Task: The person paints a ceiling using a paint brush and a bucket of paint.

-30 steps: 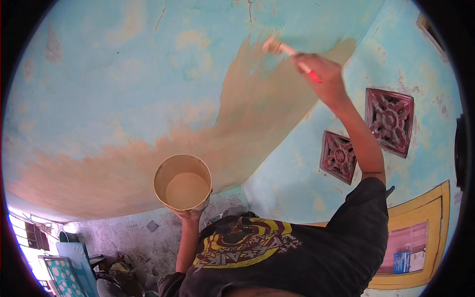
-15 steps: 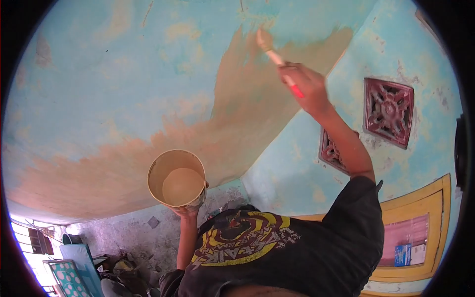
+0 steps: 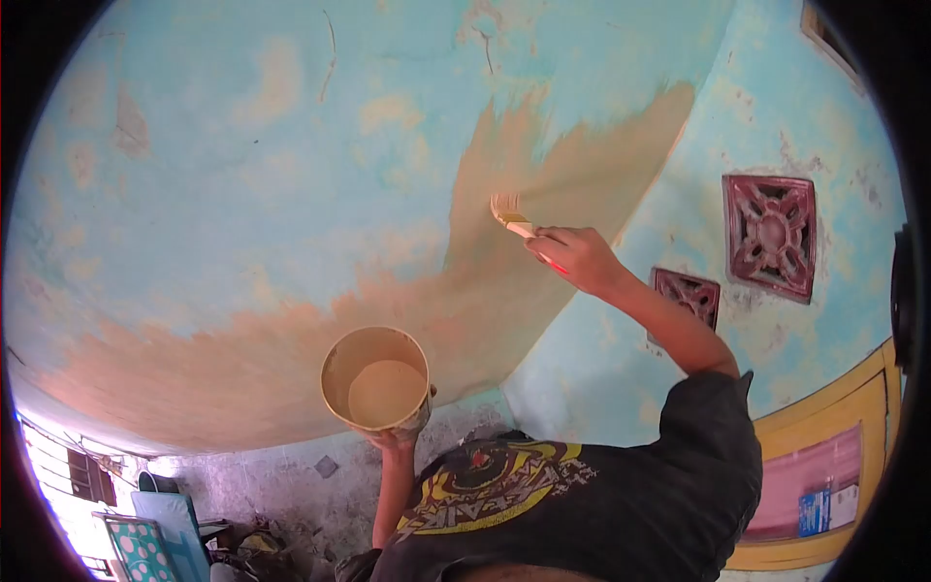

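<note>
The right hand (image 3: 579, 258) pinches a flat, pale-handled, red-ended paintbrush (image 3: 516, 221) before a tan-coated turquoise wall (image 3: 242, 204); below it, the left hand (image 3: 393, 439) cups a round beige bucket (image 3: 345, 376).

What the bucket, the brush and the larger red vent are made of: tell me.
Bucket: probably plastic, dull and paint-smeared, judging by its smooth, thin wall.
Brush: the smooth, pale handle could be wood or plastic; the bristle fibre can't be told.
Larger vent: likely cast cement or fired clay, painted dark red, given its chunky moulded relief.
</note>
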`<state>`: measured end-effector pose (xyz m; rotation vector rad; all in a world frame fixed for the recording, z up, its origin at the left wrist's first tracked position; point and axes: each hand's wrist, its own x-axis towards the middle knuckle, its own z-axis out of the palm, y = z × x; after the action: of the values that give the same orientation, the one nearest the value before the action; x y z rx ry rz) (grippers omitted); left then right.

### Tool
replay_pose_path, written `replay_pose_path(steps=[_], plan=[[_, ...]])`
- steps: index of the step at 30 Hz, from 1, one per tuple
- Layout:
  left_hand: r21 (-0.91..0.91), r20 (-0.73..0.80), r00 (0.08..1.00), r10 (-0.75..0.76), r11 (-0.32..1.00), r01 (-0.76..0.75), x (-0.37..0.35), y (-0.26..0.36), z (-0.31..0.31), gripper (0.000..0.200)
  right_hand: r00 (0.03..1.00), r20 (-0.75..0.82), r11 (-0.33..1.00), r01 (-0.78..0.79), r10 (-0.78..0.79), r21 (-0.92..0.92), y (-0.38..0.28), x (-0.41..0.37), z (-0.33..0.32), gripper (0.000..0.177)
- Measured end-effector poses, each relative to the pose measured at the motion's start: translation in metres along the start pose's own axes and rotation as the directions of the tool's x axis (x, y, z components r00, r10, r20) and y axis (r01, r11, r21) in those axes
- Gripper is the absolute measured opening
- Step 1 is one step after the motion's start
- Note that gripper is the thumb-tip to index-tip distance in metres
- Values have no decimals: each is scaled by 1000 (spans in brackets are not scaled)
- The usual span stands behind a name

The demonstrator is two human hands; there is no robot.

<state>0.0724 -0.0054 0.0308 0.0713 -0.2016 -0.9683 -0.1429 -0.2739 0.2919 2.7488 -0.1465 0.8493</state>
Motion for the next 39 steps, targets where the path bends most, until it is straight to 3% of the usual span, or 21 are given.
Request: replay_pose_path(steps=[3,6,7,10,12,13,15,18,21,22,24,26,28,31,32,33,34,35,36,37,39], plan=[[-22,-13,999,38,999,-39,3,-1,-1,94,949,-312,992,-80,45,-101,-5,19,-29,25],[-1,31,999,-14,1000,14,0,2,-5,94,988,130,989,-65,82,-133,-3,9,6,22],[19,73,997,-23,1000,22,4,4,-3,93,993,77,994,-87,91,-60,-9,4,7,22],[6,-52,997,57,998,-56,-3,3,7,92,980,-162,993,-106,112,48,-13,15,-6,22],[208,45,997,68,975,-76,-1,4,-7,90,897,-401,981,-195,186,19,-14,23,-25,23],[312,92,994,58,946,-84,0,5,-6,90,953,-262,988,-158,152,-1,-11,16,-13,22],[195,20,999,36,980,-39,-8,6,8,88,996,21,997,-82,82,-9,-12,2,22,20],[54,-98,991,88,995,-83,-10,3,-5,85,983,-127,975,-107,133,197,-24,-4,22,21],[105,-79,996,48,994,-40,-16,4,-6,87,851,-486,974,-227,200,2,-17,22,-20,21],[156,-50,999,5,988,3,-18,7,-2,88,860,-443,967,-237,255,95,-16,32,-30,19],[134,-65,997,-33,990,41,-19,7,2,90,966,-150,977,-202,209,62,-21,3,23,19],[92,-61,997,-44,995,49,-17,5,6,91,980,78,980,-188,183,63,-30,-19,61,20],[23,-69,997,-21,999,23,-18,0,13,93,969,-149,978,-184,197,100,-29,-17,53,21],[119,-89,995,-50,991,61,-26,4,-6,94,923,-303,971,-225,237,74,-28,-1,8,23],[538,-68,998,13,843,26,-26,4,-7,94,905,-316,958,-262,284,114,-24,12,-1,23],[851,-10,998,56,526,-21,-26,2,-6,95,884,-332,944,-294,329,152,-23,19,-2,23],[842,-4,999,50,539,-24,-27,3,-5,96,948,-227,973,-232,224,-8,-24,11,25,24],[833,3,999,44,553,-27,-27,4,-3,96,955,-183,972,-224,234,69,-29,1,38,24],[481,-44,999,-10,876,30,-27,4,-2,96,962,-144,967,-211,232,144,-36,-7,48,25],[12,-55,995,-79,997,79,-22,2,-1,96,971,-108,959,-186,213,214,-39,-8,49,25],[148,10,1000,-27,989,25,-17,4,-3,96,939,-285,976,-152,193,159,-35,1,32,26]])
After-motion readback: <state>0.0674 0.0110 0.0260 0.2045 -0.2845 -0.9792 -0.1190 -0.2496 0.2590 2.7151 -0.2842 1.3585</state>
